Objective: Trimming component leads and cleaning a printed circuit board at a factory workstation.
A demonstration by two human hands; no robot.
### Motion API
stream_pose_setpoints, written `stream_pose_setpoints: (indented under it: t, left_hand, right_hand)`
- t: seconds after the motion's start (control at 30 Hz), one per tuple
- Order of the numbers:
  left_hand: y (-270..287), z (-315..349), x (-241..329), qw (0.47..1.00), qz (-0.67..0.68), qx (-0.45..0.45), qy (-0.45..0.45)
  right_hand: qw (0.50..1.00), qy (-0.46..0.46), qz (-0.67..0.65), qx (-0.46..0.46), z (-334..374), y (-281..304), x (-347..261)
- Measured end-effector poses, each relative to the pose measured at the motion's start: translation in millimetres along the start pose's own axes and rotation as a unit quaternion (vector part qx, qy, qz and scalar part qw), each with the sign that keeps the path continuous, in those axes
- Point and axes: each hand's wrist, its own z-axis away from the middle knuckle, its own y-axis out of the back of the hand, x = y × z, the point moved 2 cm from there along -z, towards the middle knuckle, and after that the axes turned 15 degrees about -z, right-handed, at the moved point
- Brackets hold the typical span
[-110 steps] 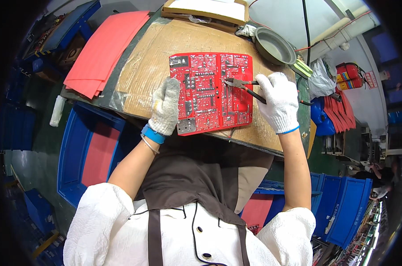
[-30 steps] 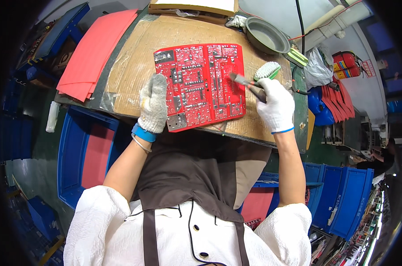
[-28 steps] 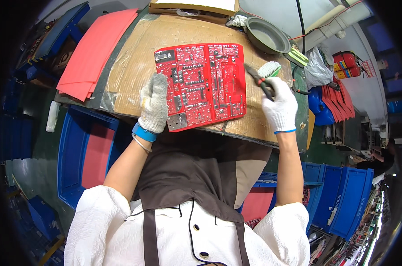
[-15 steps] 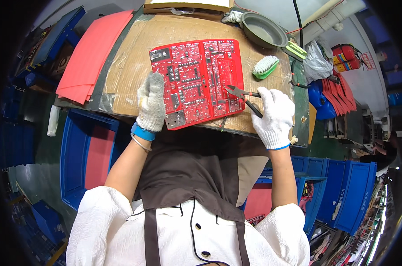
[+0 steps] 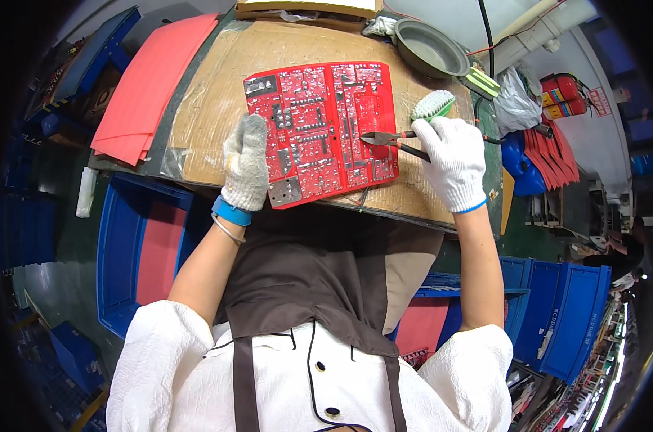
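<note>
A red circuit board [image 5: 315, 155], dense with solder joints and dark parts, lies tilted on the cardboard-covered table. Its left edge is gripped by my left hand [image 5: 246, 164], in a greyed white glove with a blue band at the wrist. My right hand [image 5: 454, 162], also gloved in white, is closed round the handles of a pair of cutting pliers [image 5: 392, 140]. Their jaws are over the right half of the board; whether they touch it I cannot tell. Just beyond my right hand sits a green brush with white bristles [image 5: 434, 106].
Red sheets [image 5: 153, 86] are stacked at the table's left. A grey round pan [image 5: 431, 48] stands at the far right beside a yellow-green handled thing [image 5: 482, 81]. A cardboard box [image 5: 308, 9] lies at the back. Blue bins [image 5: 117, 252] flank me below the table.
My right hand has moved up and slightly right with the pliers, whose jaws now point more squarely left. The left hand and the board have barely shifted.
</note>
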Motion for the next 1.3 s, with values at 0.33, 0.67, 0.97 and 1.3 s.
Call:
stream_pose_setpoints:
  t: [0.33,0.67,0.97,1.3]
  left_hand:
    - [-0.3,-2.1,-1.8,1.000,0.005,0.019,-0.004]
    - [1.1,0.9,-2.8,1.000,0.000,0.018,0.010]
    - [2.7,-0.5,-4.8,0.999,0.018,0.012,0.027]
    - [1.9,0.2,-2.4,1.000,0.007,0.014,0.018]
  right_hand:
    - [0.987,-0.081,-0.122,-0.067,-3.0,1.5,9.8]
    - [0.997,-0.042,-0.005,-0.067,-10.0,10.2,-7.5]
    - [0.999,0.000,0.015,-0.048,-15.3,12.7,-6.4]
    - [0.991,-0.073,-0.109,-0.030,-7.7,0.9,12.9]
